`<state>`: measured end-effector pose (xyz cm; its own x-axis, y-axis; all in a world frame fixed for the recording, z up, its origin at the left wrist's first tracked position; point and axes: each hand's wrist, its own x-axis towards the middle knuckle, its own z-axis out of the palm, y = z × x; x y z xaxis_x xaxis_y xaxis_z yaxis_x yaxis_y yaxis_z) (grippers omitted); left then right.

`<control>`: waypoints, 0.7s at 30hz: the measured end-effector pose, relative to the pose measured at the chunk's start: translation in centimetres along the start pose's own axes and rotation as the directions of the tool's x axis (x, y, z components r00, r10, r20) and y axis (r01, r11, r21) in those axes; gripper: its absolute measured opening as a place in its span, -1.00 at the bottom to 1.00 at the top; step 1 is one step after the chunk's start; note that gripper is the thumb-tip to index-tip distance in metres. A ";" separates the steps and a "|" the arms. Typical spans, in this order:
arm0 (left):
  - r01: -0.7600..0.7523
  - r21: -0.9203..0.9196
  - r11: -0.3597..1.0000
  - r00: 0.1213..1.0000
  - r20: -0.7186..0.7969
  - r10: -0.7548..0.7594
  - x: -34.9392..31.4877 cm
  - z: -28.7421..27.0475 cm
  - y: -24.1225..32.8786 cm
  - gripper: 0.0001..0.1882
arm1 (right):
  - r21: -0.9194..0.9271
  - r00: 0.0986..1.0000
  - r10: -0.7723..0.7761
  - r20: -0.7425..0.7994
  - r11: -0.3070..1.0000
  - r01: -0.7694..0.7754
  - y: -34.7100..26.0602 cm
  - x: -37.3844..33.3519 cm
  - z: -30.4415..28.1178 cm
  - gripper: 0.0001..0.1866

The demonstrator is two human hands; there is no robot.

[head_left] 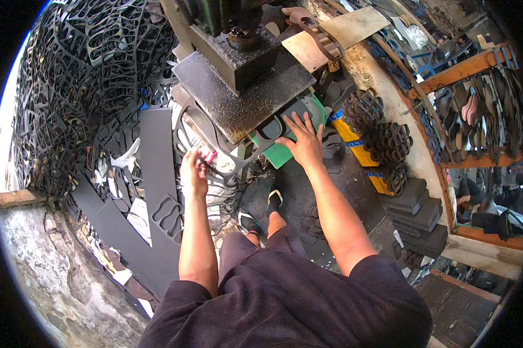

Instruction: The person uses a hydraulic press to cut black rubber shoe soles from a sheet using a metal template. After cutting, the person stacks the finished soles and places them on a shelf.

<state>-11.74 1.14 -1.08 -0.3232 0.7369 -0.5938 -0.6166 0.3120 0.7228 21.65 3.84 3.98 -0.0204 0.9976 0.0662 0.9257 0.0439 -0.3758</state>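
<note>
Dark grey, rubbery sheet with large rounded cutouts at upper centre of the frame, curving in a narrow band from just beside the left hand toward the right hand, partly beneath a black, worn metal press head with a square plate. Right hand wide and palm down, with fingers spread over the sheet's right end, near the bright green flat board underneath. Left hand narrow, with fingers curled near the band's left side, close to a small pinkish-red object; cannot tell whether gripping the band or merely beside it. At upper left of the frame, a tall heap of dark lattice-like offcuts; left of centre, a long, flat, dark grey strip beside scattered pale scraps. Above and right of the press head, a pale tan board near a brown slotted strip. Right of centre, bundles of dark looped pieces against yellow-and-blue boxes, with a stack of thick dark slabs below. At far right, dark sole-shaped pieces hanging in a brown wooden rack. At lower left, a weathered, stained grey wall.
</note>
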 end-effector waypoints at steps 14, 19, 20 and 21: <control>-0.610 0.104 0.786 0.790 0.010 0.612 -3.6 12.7 9.9 -0.60 | -0.009 0.994 -0.023 0.110 1.000 0.024 1.5 7.9 -1.7 -0.40; -0.943 -0.239 0.229 0.066 0.543 0.837 -21.5 31.4 23.0 -0.67 | 0.211 0.844 -0.253 -0.474 0.898 0.387 -3.4 10.7 -30.7 -0.54; -0.872 -0.420 0.252 -0.074 0.622 0.780 -25.8 38.0 24.5 -0.68 | -0.136 0.634 -0.355 -0.687 0.920 0.367 -3.9 7.6 -41.1 -0.54; -0.967 -0.254 0.016 -0.156 0.642 0.751 -30.5 37.3 29.1 -0.69 | -0.185 0.472 -0.466 -0.748 0.830 0.526 -9.0 10.5 -42.6 -0.53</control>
<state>6.91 10.10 51.28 0.0482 0.5042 0.8622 0.1205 -0.8599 0.4961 29.20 11.68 47.43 -0.1582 0.4103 0.8981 0.8276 0.5512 -0.1061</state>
